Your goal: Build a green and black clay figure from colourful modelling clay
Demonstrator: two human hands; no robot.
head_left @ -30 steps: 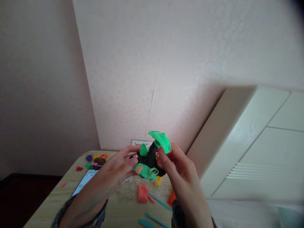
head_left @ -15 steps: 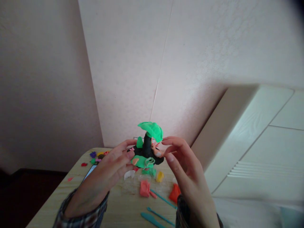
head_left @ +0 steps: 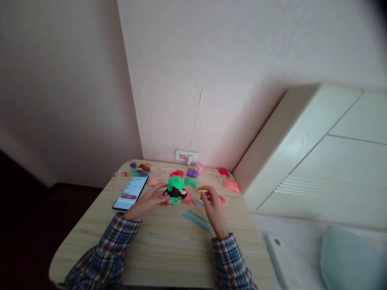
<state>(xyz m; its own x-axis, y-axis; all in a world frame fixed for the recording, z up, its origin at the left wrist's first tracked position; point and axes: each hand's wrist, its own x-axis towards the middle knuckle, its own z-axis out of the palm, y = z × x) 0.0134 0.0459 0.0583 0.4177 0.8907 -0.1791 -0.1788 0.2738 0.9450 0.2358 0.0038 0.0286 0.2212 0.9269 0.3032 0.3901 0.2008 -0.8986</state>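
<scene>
A small clay model has a bright green top [head_left: 175, 183] over a black base [head_left: 171, 193], with green, pink and peach pieces on it. My left hand [head_left: 148, 203] grips the base by its left edge and holds the model above the table. My right hand [head_left: 214, 206] hangs to the right of the model, apart from it. Its fingers are loosely bent, with thumb and forefinger apart and nothing visible between them. A yellow clay lump [head_left: 201, 188] shows partly beyond the right fingertips. Turquoise modelling tools [head_left: 196, 222] lie on the wooden table [head_left: 169, 249] between my forearms.
A phone [head_left: 132, 192] lies left of my left hand. Behind the model are a purple clay packet [head_left: 192, 172], a green one [head_left: 191, 182] and a red one [head_left: 176, 173]. Coral packets [head_left: 231, 185] lie at the right edge. A wall socket [head_left: 183, 155] holds a plug.
My view has pulled back and shows more of the table. The model has been lowered and tilted, its green top now towards me. My right hand has drawn away from it to the right.
</scene>
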